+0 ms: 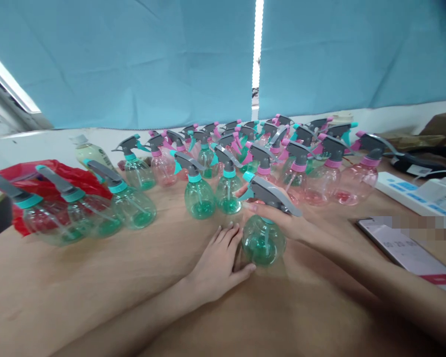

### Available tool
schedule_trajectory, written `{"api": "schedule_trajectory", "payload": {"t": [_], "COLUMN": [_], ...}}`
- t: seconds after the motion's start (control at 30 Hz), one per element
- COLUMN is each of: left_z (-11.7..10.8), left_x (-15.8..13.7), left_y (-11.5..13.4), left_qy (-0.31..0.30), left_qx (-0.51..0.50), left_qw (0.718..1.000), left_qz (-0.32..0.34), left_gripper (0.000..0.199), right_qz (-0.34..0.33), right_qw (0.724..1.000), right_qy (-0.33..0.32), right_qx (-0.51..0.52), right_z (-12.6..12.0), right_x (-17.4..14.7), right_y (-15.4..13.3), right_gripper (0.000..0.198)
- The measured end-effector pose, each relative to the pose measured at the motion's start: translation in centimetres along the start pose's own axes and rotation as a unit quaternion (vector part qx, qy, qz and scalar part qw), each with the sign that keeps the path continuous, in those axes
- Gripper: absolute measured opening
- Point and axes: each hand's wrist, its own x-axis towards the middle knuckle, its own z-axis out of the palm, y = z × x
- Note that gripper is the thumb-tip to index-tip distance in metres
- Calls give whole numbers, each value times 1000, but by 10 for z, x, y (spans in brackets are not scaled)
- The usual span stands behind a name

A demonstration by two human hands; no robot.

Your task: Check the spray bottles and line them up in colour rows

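Note:
A clear green spray bottle with a grey and turquoise trigger head stands on the table in front of me, leaning slightly. My right hand is closed around its neck and head from behind, the fingertips showing at the trigger side. Beside the bottle's left side, my left hand rests on the tabletop with its fingers stretched out and its thumb near the bottle's base. Just beyond stand two more green spray bottles, and several others are lined up at the left.
Behind is a crowd of pink spray bottles and green ones. A red plastic bag and a pale drink bottle are at the left. At the right lie a phone and a white power strip on the wooden table.

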Motion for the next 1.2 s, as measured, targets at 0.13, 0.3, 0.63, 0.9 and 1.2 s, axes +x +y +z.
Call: {"api": "schedule_trajectory", "payload": {"t": [0.13, 0.3, 0.63, 0.9, 1.2], "left_z": [0, -1, 0, 0, -1], "left_x": [0, 0, 0, -1, -1], "left_y": [0, 1, 0, 0, 0], "left_qy": [11, 2, 8, 2, -8], "left_qx": [-7, 0, -6, -3, 4], "left_qw": [1000, 1000, 1000, 1000, 1000], "left_qz": [2, 1, 3, 2, 0], "left_gripper": [66, 67, 66, 66, 66], "right_qz": [-5, 3, -2, -10, 26], "right_qw": [1000, 1000, 1000, 1000, 992], "right_qy": [0, 1, -14, -7, 90], "right_qx": [-4, 2, 14, -16, -87], "right_z": [0, 0, -1, -3, -7], "right_x": [0, 0, 0, 0, -14], "right_y": [1, 3, 6, 4, 16], "right_gripper": [19, 19, 30, 22, 51]}}
